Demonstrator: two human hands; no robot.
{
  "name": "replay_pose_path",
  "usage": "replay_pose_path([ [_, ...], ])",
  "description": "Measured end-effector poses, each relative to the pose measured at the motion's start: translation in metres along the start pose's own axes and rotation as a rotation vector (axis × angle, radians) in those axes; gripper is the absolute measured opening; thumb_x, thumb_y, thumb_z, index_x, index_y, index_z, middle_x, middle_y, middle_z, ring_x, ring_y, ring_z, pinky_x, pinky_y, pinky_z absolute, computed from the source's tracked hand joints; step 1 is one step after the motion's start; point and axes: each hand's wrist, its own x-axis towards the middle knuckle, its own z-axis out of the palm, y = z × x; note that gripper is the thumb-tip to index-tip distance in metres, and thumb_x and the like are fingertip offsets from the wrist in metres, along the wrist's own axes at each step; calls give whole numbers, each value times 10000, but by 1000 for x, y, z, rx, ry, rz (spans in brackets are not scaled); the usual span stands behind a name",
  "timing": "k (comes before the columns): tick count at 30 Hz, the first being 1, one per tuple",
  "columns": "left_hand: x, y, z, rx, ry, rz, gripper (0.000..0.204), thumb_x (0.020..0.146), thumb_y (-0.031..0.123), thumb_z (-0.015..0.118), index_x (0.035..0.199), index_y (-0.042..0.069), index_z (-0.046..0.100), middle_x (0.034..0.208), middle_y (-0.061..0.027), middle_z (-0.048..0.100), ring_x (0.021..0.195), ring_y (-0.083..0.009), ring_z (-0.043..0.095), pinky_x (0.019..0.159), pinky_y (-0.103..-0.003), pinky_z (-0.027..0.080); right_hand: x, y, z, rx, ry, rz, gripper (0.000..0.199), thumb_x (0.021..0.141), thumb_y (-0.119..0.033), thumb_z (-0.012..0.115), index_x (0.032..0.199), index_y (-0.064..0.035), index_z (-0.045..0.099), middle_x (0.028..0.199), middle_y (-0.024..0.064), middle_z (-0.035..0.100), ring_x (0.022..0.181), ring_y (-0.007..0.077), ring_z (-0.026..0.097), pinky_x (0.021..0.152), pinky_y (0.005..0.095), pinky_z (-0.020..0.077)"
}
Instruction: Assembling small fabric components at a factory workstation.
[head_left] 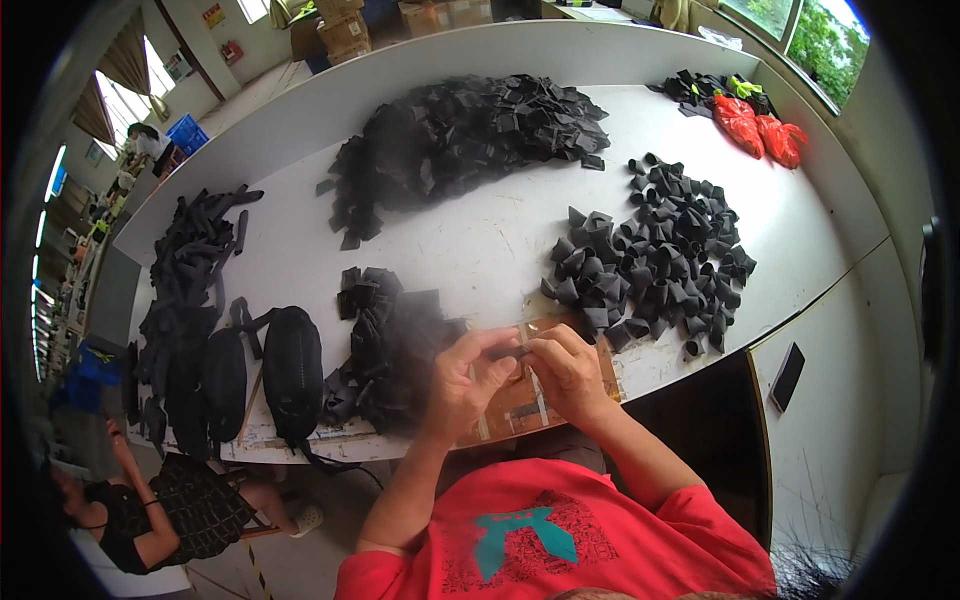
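Over the near edge of the white table, my left hand (468,378) and my right hand (570,372) meet, fingers closed in a pinch. Between them is a small black fabric piece (514,352), mostly hidden by the fingers. A brown board (510,408) with pale tape strips lies under my hands. Beside my left hand is a heap of black fabric pieces (385,345), partly blurred. Many folded, cone-like black pieces (660,250) are spread beyond my right hand. Farther back lies a large pile of flat black pieces (470,140).
Black strips (195,245) and two black zippered pouches (292,370) lie at left. Red plastic bags (740,125) sit at the far right corner. A phone (788,377) rests on the right-hand surface. A raised wall (270,110) borders the table. Another person (170,510) sits at lower left.
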Motion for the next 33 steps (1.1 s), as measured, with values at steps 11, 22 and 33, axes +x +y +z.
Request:
replay_pose_path([
  [11, -14, -34, -3, 349, 131, 47, 66, 793, 61, 588, 795, -1, 566, 640, -32, 593, 589, -59, 550, 549, -202, 435, 12, -4, -12, 59, -29, 61, 122, 697, -53, 636, 777, -16, 551, 687, 89, 518, 579, 241, 531, 492, 319, 428],
  [22, -51, -112, -22, 627, 287, -102, 48, 744, 42, 574, 774, 5, 571, 611, -95, 589, 529, -151, 580, 502, -263, 437, -76, 112, 11, 159, 226, 847, 213, 858, -188, 520, 929, 4, 577, 697, 74, 573, 593, 121, 515, 537, 271, 416],
  [33, -71, -150, -21, 932, 222, 148, 72, 737, 61, 560, 798, 80, 528, 709, -98, 526, 641, -294, 548, 541, -365, 446, -102, 98, 38, -415, 14, 407, 73, 768, -126, 562, 812, -74, 537, 726, 108, 510, 674, 300, 524, 571, 387, 426],
])
